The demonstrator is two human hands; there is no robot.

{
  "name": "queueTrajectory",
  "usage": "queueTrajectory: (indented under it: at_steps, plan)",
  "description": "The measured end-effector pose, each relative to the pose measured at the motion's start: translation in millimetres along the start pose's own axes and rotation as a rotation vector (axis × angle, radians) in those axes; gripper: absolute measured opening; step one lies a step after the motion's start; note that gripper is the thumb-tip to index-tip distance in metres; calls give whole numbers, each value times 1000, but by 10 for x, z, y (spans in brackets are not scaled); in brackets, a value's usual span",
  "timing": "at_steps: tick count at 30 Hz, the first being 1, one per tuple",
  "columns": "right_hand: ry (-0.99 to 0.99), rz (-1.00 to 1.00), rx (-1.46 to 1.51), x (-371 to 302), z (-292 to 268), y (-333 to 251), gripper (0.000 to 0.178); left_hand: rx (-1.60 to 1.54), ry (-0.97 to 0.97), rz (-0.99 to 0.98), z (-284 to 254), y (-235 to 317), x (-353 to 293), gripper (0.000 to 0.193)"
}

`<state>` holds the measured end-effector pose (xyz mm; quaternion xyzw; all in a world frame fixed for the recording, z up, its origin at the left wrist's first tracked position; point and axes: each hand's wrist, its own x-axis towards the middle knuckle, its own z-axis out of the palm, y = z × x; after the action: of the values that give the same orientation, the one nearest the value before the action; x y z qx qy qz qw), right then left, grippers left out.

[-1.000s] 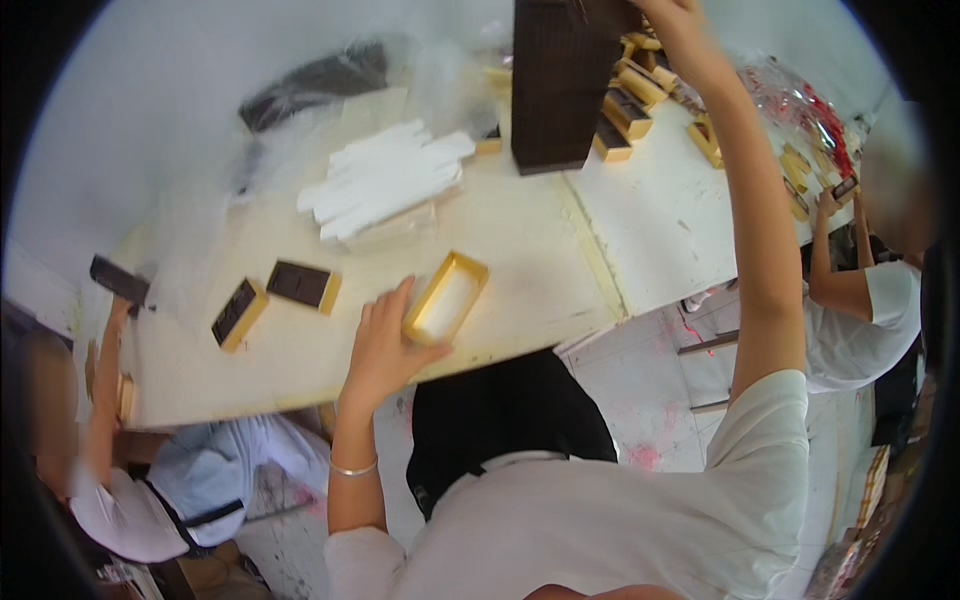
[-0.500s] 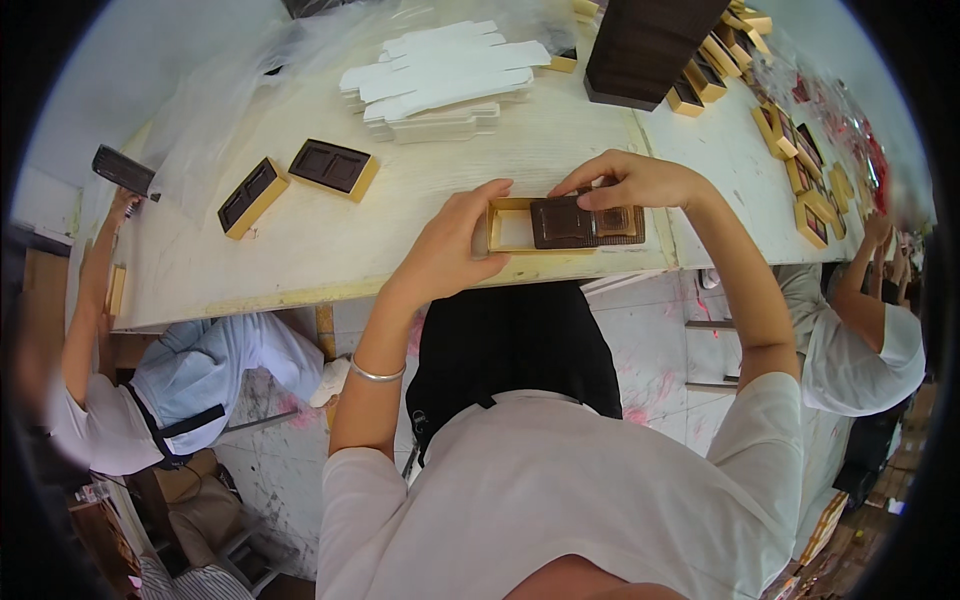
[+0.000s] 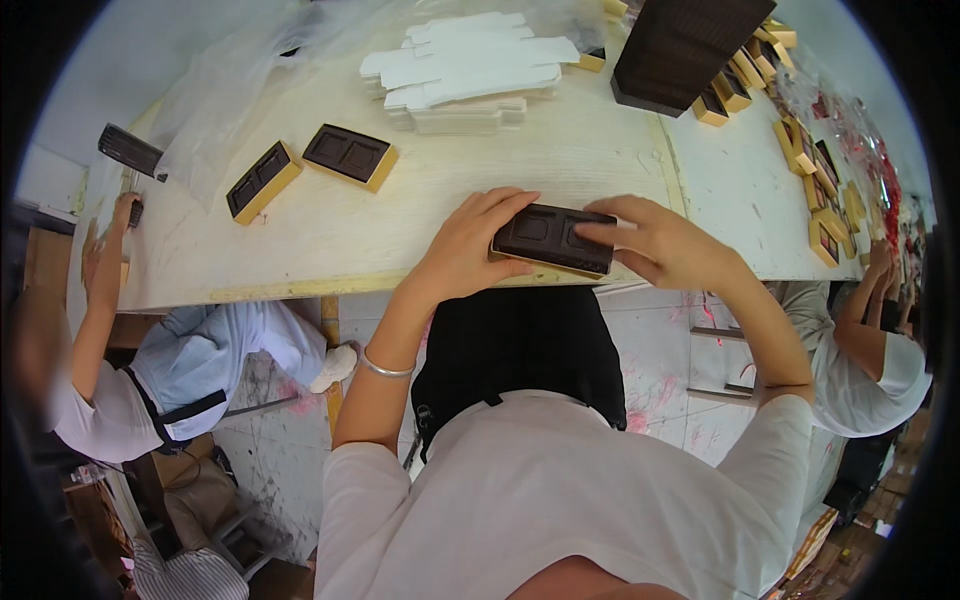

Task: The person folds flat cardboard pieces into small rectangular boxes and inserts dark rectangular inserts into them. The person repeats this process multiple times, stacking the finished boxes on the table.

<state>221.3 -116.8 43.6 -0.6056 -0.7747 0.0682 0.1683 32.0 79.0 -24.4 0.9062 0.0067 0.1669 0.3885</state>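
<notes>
A small gold box holding a dark brown two-compartment plastic tray [image 3: 540, 232] lies near the table's front edge. The tray covers the whole top, and a thin strip of gold shows along the near side. My left hand [image 3: 462, 248] grips the left end, fingers at the far corner and thumb on the near side. At the right end is my right hand [image 3: 680, 243], slightly blurred. Its fingers are apart, one fingertip pressing on the tray and the thumb low beside the corner. The compartments look unfilled.
Two gold boxes with brown trays, one [image 3: 264, 182] tilted beside another [image 3: 350, 157], stand left. Behind are flat white cartons [image 3: 465, 75] and a tall stack of brown trays [image 3: 685, 55]. More gold boxes [image 3: 825, 215] lie right. Co-workers sit on both sides.
The tray has slid left and down over the box, covering its open left part. My right hand has shifted from above the tray to its right end. The view has shifted slightly.
</notes>
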Motion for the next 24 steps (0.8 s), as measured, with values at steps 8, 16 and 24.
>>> queueTrajectory:
  at_steps: [8, 16, 24]
  plan:
    - [-179, -145, -367, 4, 143, 124, 55, 38, -24, -10, -3, 17, 19, 81]
    - [-29, 93, -382, -117, 432, -122, 64, 450, 5, 34, 17, 151, -10, 80]
    - [22, -76, -252, -548, 43, -265, 52, 325, 325, 183, -1, 294, -629, 64]
